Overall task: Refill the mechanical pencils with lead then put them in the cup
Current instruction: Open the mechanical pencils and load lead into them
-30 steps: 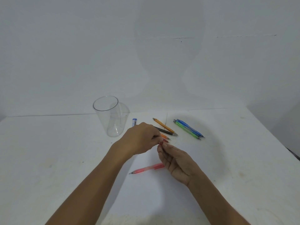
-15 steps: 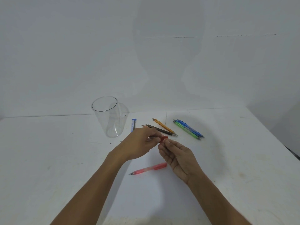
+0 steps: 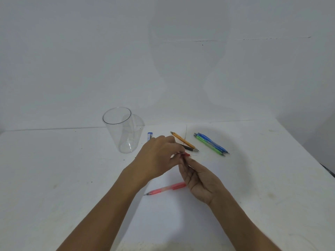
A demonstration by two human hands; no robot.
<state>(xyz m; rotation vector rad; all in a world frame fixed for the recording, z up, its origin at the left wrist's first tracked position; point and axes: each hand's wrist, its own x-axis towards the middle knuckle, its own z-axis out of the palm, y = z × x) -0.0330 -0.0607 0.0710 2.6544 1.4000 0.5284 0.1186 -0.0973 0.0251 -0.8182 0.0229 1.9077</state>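
The person is sitting at a white tabletop (image 3: 63, 178) with both forearms reaching out over it, and the two hands are meeting just above its middle. The left hand (image 3: 157, 156) is turned knuckles up, its fingers curling in and pinching a small red piece (image 3: 187, 154) at their tips. The right hand (image 3: 199, 180) is coming up from below with the palm facing left, its fingertips (image 3: 183, 161) pressing together on the same red piece, so both hands are grasping it between them. What the piece is, I cannot tell; it is too small.

Below the hands, the red mechanical pencil (image 3: 165, 189) is lying flat on the tabletop, its tip pointing to the left and its far end slipping out of sight under the right hand.

Beyond the hands, an orange pencil (image 3: 183, 141) and a black pencil (image 3: 188, 147) are lying side by side, angled with their tips to the right; the left hand is hiding part of the black one. Further right, a green pencil (image 3: 208, 144) and a blue pencil (image 3: 212, 142) are lying touching along their lengths.

The clear plastic cup (image 3: 117, 115) is standing upright at the back left, with nothing showing inside it. Between the cup and the orange pencil, a small blue-capped lead case (image 3: 149, 136) is lying, its near end hidden behind the left hand.
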